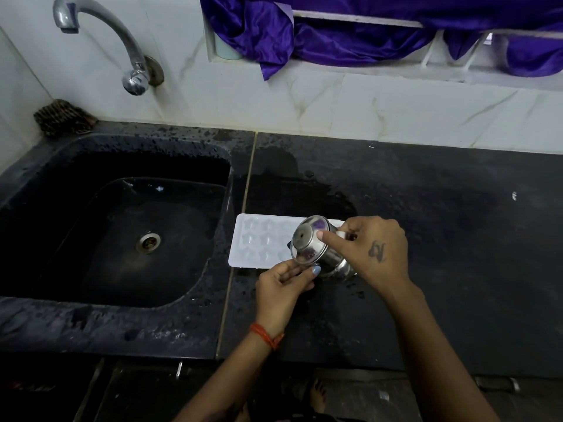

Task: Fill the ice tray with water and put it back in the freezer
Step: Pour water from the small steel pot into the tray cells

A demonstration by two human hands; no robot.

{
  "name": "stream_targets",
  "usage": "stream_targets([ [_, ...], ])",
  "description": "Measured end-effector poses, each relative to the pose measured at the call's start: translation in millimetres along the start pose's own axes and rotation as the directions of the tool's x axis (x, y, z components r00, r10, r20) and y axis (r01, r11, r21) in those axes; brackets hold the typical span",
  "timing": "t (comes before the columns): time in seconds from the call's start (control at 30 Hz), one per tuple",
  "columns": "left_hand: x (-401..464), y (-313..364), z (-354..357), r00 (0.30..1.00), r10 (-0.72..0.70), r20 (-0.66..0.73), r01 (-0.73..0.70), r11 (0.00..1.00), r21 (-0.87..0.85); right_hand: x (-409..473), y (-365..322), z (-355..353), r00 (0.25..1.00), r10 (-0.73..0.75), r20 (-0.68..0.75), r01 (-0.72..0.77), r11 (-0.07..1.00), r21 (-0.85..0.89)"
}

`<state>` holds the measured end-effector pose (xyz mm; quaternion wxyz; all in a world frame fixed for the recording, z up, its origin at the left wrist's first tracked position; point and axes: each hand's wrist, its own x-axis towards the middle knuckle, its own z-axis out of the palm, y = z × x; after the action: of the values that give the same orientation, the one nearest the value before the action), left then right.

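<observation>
**Head view: steel cup tipped over the tray**

Head camera looks down on a wet black bench [426,239] with a sink [76,318] set into it at left. From where I watch, both forearms reach up from the bottom edge and meet over the white ice tray [259,239], which lies flat on the bench just right of the sink, its near-right part hidden behind the cup.

My right hand [374,248] comes in from the right, back of the hand upward, forefinger stretched along the side of a steel cup [310,243]; its grip is curled round the cup, which is tilted on its side with the base facing the camera (I cannot see any water leaving it).

My left hand [283,284], an orange thread at the wrist, sits below the cup, fingers bent, thumb pressed to the cup's lower rim, so this grip pinches the cup too.

A tap [100,32] juts from the tiled wall above the sink, and purple cloth [350,41] hangs at the top.
</observation>
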<state>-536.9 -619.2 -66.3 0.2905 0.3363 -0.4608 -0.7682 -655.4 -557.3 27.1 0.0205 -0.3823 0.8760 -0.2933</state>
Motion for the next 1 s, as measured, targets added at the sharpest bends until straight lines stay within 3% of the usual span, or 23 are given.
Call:
stream_targets([
  [0.23, 0.4, -5.4, 4.2, 0.994, -0.079, 0.075, 0.082, 0.996, -0.039, -3.1, -0.7, -3.5, 0.999, -0.039, 0.027, 0.041, 0.992, -0.115],
  [0.7, 1.7, -6.5, 5.0, 0.99, -0.111, 0.091, 0.118, 0.99, -0.074, -3.7, -4.4, -3.2, 0.996, -0.083, 0.009, 0.084, 0.978, -0.19],
  [1.0, 0.2, -2.3, 13.5, 1.0, -0.017, 0.024, 0.017, 0.999, 0.036, -4.2, 12.1, -7.9, 0.999, 0.036, -0.036, -0.035, 0.999, 0.018],
])
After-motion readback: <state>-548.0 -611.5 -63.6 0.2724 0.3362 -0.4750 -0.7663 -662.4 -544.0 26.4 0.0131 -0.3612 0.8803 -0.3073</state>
